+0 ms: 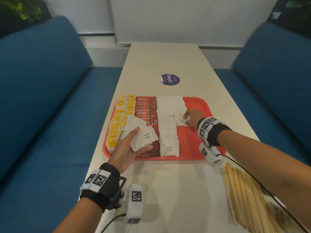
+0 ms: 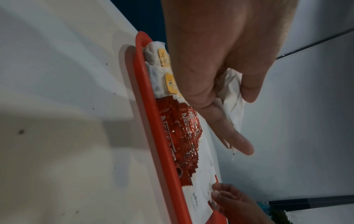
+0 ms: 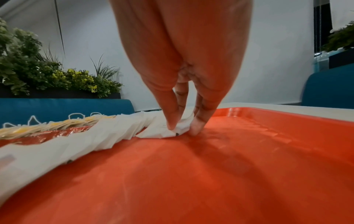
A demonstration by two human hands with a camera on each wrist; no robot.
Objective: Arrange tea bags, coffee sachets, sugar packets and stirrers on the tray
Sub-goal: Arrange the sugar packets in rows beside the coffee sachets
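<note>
Dim, even overhead indoor light, soft shadows on the table (image 1: 168,182), strong wide-angle edge warp, both wrist views soft and noisy, stirrers (image 1: 252,199) motion-blurred bottom-right of head view.

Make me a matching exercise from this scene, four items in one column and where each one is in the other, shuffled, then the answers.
Items:
1. tea bags
2. coffee sachets
3. stirrers
4. loose sugar packets

Places:
A. on the table, off the tray
B. in the left hand
C. far left side of the tray
D. on the tray, between tea bags and sugar rows

Pairs: 1-C, 2-D, 3-A, 4-B
</note>
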